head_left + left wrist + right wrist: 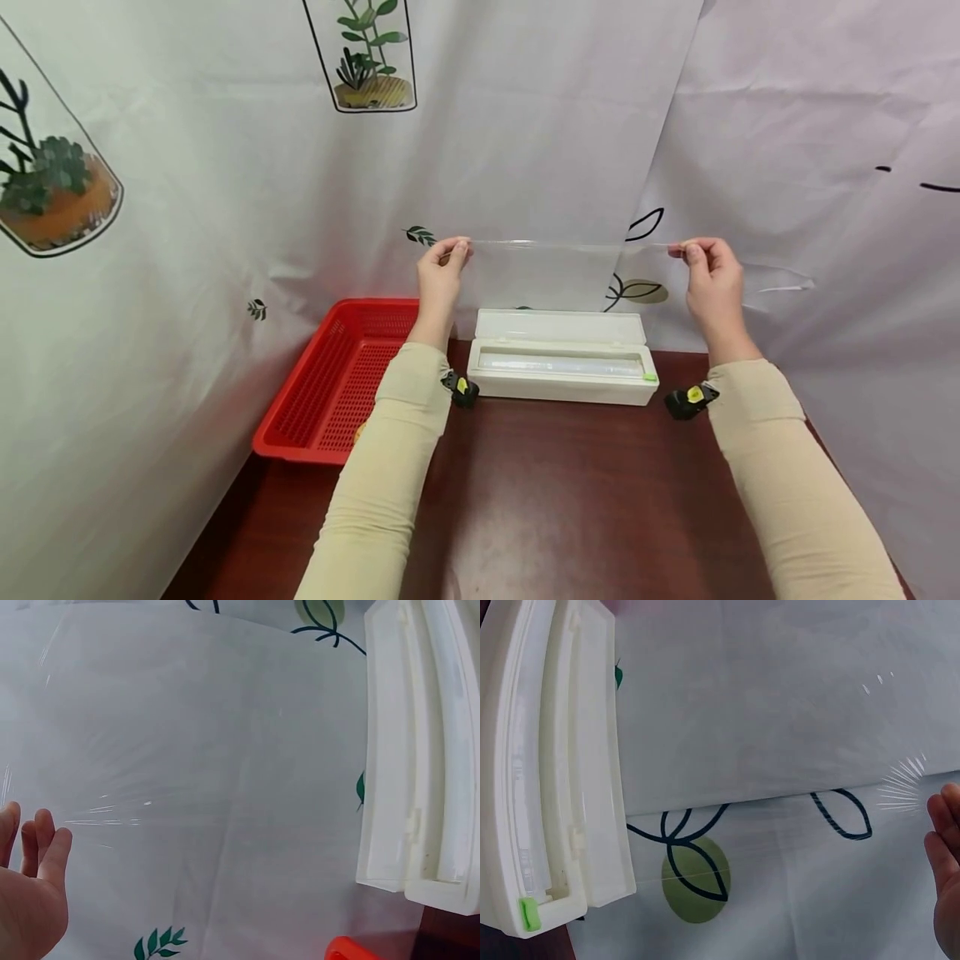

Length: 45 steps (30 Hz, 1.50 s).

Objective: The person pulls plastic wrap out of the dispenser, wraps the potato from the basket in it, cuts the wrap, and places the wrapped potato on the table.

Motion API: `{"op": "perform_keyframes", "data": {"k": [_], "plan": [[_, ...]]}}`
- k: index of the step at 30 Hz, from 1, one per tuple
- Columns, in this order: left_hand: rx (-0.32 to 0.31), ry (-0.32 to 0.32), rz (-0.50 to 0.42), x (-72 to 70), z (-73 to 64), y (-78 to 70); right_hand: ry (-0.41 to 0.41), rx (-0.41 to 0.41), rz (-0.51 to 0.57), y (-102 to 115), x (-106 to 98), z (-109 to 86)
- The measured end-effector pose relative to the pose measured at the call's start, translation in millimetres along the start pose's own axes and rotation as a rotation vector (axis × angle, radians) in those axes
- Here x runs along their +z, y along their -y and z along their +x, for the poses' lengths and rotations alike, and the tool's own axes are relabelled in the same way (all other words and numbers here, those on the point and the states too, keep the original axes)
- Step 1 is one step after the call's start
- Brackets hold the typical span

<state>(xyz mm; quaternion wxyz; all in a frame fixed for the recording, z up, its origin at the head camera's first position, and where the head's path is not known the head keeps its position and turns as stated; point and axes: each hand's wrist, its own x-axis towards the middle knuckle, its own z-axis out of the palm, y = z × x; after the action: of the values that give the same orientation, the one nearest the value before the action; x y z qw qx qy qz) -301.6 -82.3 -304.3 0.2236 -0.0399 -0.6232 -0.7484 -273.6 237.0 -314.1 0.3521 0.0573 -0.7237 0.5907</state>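
Between my two raised hands a clear sheet of plastic wrap (555,247) is stretched, with shiny creases fanning out from the fingers in both wrist views. My left hand (444,279) pinches its left edge between thumb and fingers. At the other side my right hand (712,287) pinches the right edge. Below and between the hands stands a white plastic wrap dispenser (562,390) on the table, its lid (558,326) raised. A roll of wrap (558,365) lies inside, and a small green slider (650,377) sits at its right end.
A red plastic basket (300,450) stands left of the dispenser, partly behind my left forearm, with a small orange-yellow item (359,432) partly showing inside. The dark reddish-brown table (577,492) meets a white plant-print cloth (525,158) behind and at the sides.
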Motion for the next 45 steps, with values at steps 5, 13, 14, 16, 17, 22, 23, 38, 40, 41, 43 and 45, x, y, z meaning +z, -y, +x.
{"op": "perform_keyframes", "data": {"k": [5,13,14,16,17,22,23,38,40,41,43,45], "plan": [[0.022,0.001,-0.025,0.5,1.7,-5.9,-0.005,-0.029,0.042,5.3,0.6,3.3],[0.058,0.126,0.105,-12.0,1.5,-21.0,0.027,-0.025,0.086,14.7,-6.9,2.9],[0.074,0.153,0.171,-16.0,-0.2,-23.8,0.036,-0.023,0.069,18.2,-9.9,0.4],[0.113,0.206,0.318,-25.6,-6.0,-29.8,0.054,-0.031,0.022,26.0,-16.9,-6.7],[0.127,0.231,0.37,-30.7,-10.0,-32.4,0.065,-0.045,-0.016,30.0,-20.9,-11.6],[0.112,0.418,0.39,-60.6,-41.5,-37.6,0.199,-0.106,-0.138,44.0,-46.7,-46.5],[0.097,0.472,0.372,-68.0,-50.5,-37.0,0.262,-0.107,-0.151,45.0,-54.3,-55.7],[-0.424,0.947,0.415,-162.3,-201.6,85.5,1.019,0.27,0.106,-56.8,-111.0,-233.9],[-0.447,0.858,0.413,-161.8,-209.7,99.0,0.974,0.362,0.114,-68.0,-108.0,-244.7],[-0.453,0.811,0.42,-160.8,-212.3,104.8,0.949,0.403,0.107,-71.9,-106.1,-248.6],[-0.468,0.721,0.432,-156.9,-215.9,113.7,0.908,0.459,0.064,-78.1,-101.7,-253.3],[-0.463,0.648,0.472,-151.7,-218.0,120.0,0.85,0.541,-0.022,-80.7,-95.6,-255.8]]}}
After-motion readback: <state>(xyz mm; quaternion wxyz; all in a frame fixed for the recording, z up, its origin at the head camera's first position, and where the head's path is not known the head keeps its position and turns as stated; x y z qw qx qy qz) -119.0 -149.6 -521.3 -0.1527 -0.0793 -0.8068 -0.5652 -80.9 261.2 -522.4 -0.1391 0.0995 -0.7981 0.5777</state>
